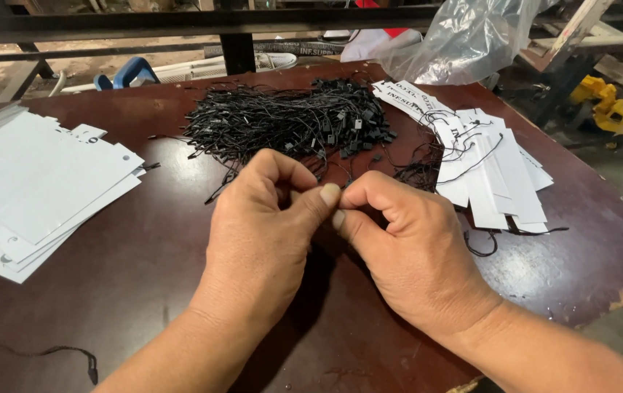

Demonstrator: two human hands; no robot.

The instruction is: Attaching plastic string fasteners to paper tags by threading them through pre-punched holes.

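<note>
left hand + right hand pinched together on 1 thin black string | light, limp, slippery; grip near plastic end | string pile at 12 o'clock

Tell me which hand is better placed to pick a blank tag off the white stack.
Left, probably. The left hand is on the side of the unstrung white tags; the right hand sits beside the strung tags. Both hands pinch together at a black string, barely visible.

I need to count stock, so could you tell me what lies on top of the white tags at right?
Black loop strings lie across the white tags; lower tags are covered.
</note>
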